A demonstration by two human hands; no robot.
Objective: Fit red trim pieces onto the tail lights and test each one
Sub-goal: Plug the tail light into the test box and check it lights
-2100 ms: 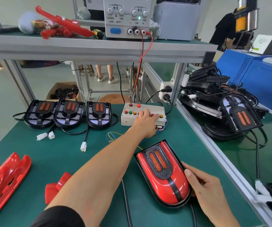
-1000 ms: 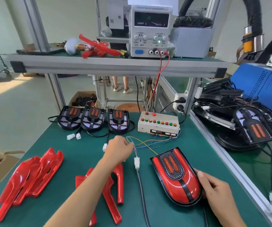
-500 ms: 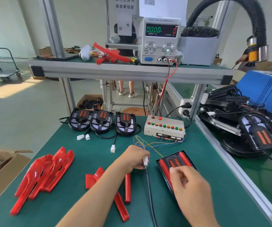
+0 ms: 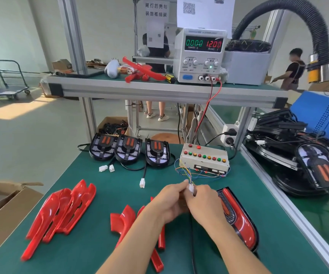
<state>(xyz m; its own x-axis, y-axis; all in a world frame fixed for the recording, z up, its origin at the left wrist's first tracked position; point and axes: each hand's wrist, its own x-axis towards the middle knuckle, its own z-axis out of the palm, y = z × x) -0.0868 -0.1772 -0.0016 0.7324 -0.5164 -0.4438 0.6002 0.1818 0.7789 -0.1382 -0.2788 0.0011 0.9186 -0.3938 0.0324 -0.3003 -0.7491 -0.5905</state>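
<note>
Both hands meet on the white plug, just in front of the test box

The left hand (image 4: 171, 200) and right hand (image 4: 201, 202) pinch the white connector (image 4: 191, 188) between them, held up off the tabletop (image 4: 104, 254), probably so the coloured wires reach the test box (image 4: 205, 160). The trimmed tail light (image 4: 236, 216) lies nearer than the box and to its right, close to the tabletop's right edge. Left of the box, three bare tail lights (image 4: 129, 148) wait; nearer and further left, spare red trim pieces (image 4: 60, 212) leave open green between.
</note>
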